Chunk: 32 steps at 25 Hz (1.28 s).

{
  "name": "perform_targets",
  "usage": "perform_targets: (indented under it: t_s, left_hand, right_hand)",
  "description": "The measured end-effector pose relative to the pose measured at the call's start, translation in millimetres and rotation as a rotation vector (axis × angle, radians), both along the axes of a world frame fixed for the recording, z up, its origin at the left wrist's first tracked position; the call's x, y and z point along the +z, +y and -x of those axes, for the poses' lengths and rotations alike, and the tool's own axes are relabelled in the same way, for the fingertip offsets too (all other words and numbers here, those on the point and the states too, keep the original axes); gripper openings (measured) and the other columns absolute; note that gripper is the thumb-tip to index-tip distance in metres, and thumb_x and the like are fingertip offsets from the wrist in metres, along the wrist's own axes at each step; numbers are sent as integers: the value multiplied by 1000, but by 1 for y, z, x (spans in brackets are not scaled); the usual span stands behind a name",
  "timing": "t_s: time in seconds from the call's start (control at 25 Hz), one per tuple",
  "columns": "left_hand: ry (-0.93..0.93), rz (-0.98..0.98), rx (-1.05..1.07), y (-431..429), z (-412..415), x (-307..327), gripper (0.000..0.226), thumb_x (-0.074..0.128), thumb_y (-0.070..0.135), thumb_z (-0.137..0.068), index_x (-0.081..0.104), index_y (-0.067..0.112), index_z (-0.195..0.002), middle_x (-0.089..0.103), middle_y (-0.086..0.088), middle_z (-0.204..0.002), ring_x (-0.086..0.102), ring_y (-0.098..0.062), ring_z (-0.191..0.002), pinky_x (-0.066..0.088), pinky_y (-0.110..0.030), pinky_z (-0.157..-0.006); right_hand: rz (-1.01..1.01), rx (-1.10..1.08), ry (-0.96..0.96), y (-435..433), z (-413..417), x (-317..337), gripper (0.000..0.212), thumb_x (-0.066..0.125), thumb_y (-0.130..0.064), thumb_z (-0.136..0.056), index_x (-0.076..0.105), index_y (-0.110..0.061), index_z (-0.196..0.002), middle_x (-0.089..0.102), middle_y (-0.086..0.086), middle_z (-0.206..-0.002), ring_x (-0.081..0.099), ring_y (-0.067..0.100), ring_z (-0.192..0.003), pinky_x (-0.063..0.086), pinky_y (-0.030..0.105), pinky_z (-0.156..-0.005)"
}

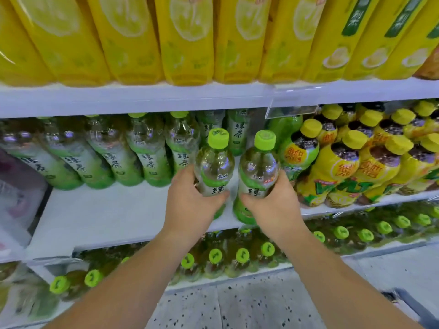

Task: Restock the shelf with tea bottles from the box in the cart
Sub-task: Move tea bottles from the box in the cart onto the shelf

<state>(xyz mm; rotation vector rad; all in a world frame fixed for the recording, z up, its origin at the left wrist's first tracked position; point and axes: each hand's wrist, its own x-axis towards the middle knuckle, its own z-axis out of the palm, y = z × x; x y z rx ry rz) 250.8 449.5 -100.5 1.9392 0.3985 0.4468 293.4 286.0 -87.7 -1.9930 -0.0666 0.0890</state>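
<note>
Two tea bottles held at the middle shelf, one per hand.

The left hand [190,205] gripped one green-capped bottle [213,167] low on its label and the right hand [273,205] wrapped its neighbour [257,167], both upright at the white shelf [107,214] front, before the stocked row [147,153]. Full, stiff, smooth plastic probably felt weighty and slick, so a mid-body grasp suited; the board looked flat, the floor [237,305] speckled.
</note>
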Motion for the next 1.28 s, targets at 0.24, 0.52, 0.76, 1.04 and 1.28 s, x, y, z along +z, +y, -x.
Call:
perform_targets:
  t_s: [0.24,0.52,0.76,1.04,1.28]
  left_hand:
    - [-27,-40,-42,6,-2,-20,57,91,28,-70,52,53,-103,56,18,-108,56,13,-97,40,0,-78]
    - [212,-69,4,12,15,-53,61,89,26,-77,61,20,-130,55,3,-114,60,-1,-93,45,-3,-75]
    - [216,79,181,9,-13,-56,52,93,35,-70,53,28,-102,59,17,-94,56,5,-80,37,2,-60]
    - [256,181,285,-4,-39,-56,38,93,36,-70,56,31,-68,56,19,-69,54,16,-59,37,0,-53]
    - [230,394,520,-21,-56,-65,51,94,42,-67,70,22,-108,64,11,-93,60,-11,-85,39,-14,-65]
  right_hand:
    - [-27,22,-91,3,1,-19,55,83,-14,-78,52,-37,-118,64,-35,-103,58,-18,-97,41,-2,-75]
    - [111,-44,19,-2,11,-56,55,86,-32,-77,51,-32,-120,59,-13,-114,57,4,-105,46,21,-88]
    - [74,-113,15,23,-24,-66,41,87,-26,-77,58,-30,-106,66,-22,-95,60,-14,-86,44,12,-69]
    - [72,-133,3,40,-50,-71,49,77,-28,-88,59,-17,-132,68,1,-120,62,20,-112,51,37,-96]
    - [14,-153,-5,45,-61,-76,46,73,-18,-91,52,-10,-132,68,5,-118,64,23,-109,46,26,-84]
